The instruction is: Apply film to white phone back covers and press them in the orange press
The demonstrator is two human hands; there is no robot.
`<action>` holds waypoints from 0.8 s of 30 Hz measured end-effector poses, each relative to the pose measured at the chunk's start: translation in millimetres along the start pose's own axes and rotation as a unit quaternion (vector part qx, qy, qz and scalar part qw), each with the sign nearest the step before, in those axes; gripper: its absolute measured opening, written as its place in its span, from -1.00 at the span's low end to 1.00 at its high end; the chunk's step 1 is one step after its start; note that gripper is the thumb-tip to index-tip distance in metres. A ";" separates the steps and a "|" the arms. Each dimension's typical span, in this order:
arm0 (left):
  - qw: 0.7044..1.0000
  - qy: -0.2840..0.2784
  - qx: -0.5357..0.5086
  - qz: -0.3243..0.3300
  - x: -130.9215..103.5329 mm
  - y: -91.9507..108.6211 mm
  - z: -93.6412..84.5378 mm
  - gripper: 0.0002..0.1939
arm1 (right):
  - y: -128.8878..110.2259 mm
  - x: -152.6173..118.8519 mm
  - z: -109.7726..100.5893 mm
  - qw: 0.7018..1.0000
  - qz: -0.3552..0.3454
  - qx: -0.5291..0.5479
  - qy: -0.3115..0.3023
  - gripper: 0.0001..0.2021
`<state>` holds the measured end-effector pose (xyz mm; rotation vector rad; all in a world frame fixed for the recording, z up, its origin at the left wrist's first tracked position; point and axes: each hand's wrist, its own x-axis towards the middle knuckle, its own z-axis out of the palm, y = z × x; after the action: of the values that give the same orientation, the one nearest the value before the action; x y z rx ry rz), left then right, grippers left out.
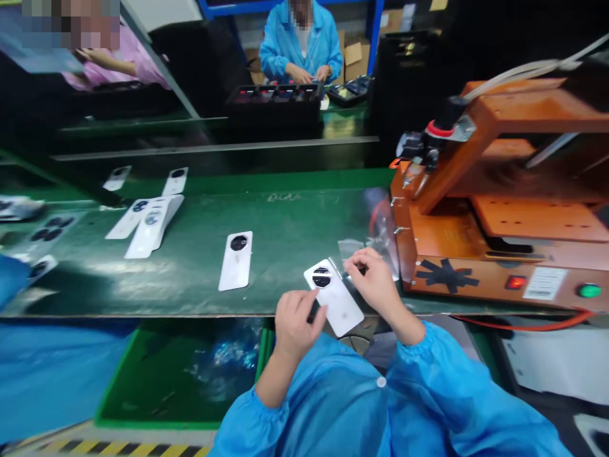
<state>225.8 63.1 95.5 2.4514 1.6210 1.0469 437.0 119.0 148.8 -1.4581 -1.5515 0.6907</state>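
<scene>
A white phone back cover [339, 303] with a round black camera area lies tilted at the bench's front edge, its lower corner past the edge. My left hand [295, 320] is at its left side, thumb and index finger apart, fingertips at the cover. Just right of the cover, my right hand [373, 276] is closed in a pinch; what it holds, if anything, I cannot make out. A thin shiny strip [335, 266] shows by the cover's upper right edge, close to those fingers. Another white back cover [236, 261] lies flat farther left.
An orange press machine [476, 254] stands at right, with clear plastic film [387, 251] beside it. Several white covers [152, 222] lie at left on the green bench [285, 222]. Below is a green bin [157, 374]. A blue sleeve [12, 279] shows at left; co-workers [302, 47] sit opposite.
</scene>
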 end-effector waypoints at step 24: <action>1.000 0.012 -0.017 0.001 -41.6 -12.7 29.9 -0.31 | 4.7 18.0 45.8 0.978 -0.012 -0.145 -0.152 -0.81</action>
<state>221.9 44.6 46.2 2.4297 1.5943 1.0983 400.8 144.9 127.4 -1.5968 -1.9690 0.7210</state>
